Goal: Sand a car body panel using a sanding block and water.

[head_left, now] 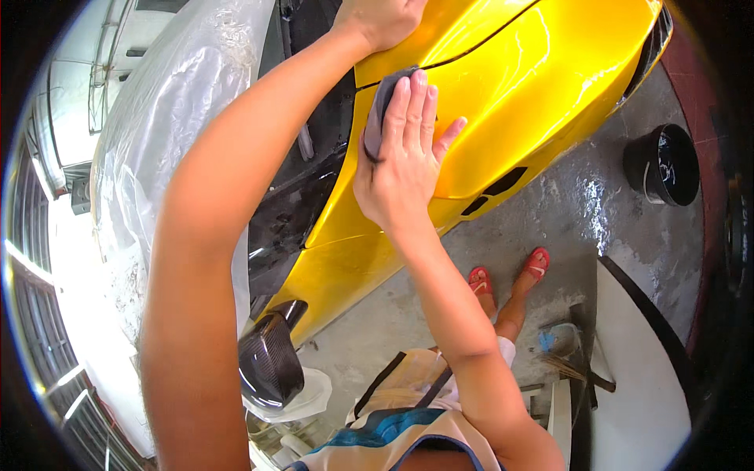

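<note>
A yellow car (pixel 503 86) with glossy, wet-looking panels stretches across the upper middle. My right hand (pixel 402 169) lies on its front panel, fingers stretched out, with a dark grey sheet of sandpaper (pixel 378 118) held along the thumb side and partly under the fingers. The right thumb is mostly hidden by the sheet. Farther up, my left hand (pixel 381 20) rests on the yellow bodywork with its fingers curled in. The picture's top edge cuts that hand off, so anything inside it is hidden.
Clear plastic sheeting (pixel 181 102) covers the car's left part. A dark carbon-patterned side mirror (pixel 271 361) juts out below. On the wet grey floor (pixel 550 212) stands a black bucket (pixel 664 165). A white panel with a black edge (pixel 636 353) is at lower right.
</note>
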`<state>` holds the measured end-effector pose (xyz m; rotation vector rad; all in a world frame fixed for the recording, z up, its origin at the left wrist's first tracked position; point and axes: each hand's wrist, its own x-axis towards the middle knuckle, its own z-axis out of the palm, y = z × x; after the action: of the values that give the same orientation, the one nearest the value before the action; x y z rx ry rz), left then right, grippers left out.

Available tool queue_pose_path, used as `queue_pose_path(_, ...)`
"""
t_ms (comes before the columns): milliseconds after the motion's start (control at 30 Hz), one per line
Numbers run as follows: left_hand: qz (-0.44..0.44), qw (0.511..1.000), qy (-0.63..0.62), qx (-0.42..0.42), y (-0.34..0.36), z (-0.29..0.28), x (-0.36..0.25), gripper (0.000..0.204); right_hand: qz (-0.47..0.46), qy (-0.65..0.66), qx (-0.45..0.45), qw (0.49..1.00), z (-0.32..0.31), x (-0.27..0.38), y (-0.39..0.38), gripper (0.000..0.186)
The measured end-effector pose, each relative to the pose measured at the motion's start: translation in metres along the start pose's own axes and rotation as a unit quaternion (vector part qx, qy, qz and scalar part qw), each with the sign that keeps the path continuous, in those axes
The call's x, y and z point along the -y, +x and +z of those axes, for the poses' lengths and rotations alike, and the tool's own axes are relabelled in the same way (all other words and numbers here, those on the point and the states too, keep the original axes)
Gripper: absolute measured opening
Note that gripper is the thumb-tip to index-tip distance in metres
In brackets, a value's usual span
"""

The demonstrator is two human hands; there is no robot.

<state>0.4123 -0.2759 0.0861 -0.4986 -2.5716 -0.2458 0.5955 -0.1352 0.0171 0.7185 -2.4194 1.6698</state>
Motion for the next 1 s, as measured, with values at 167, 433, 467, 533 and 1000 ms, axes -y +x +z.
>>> queue_pose_path(167,-0.027,0.998,0.006,-0.063,-0.012,-0.004,0.004,0.028,0.032,0.013,0.047,0.998,0.025,0.028,-0.080,0.088)
queue_pose_path(433,-0.031,0.997,-0.015,-0.071,-0.006,-0.004,-0.002,0.027,0.071,-0.067,0.048,0.994,0.001,0.029,-0.051,0.094)
queue_pose_path(467,-0.053,0.996,-0.028,-0.059,-0.005,-0.004,-0.006,0.027,0.075,-0.070,0.046,0.994,0.006,0.021,-0.050,0.094)
queue_pose_path(533,-0.071,0.996,-0.039,-0.048,-0.004,-0.013,-0.009,0.027,0.112,-0.042,0.015,0.993,-0.013,0.012,-0.007,0.092)
queue_pose_path(1000,-0.064,0.995,-0.058,-0.054,-0.002,-0.010,-0.007,0.029,0.023,-0.056,0.017,0.998,-0.003,0.009,-0.001,0.085)
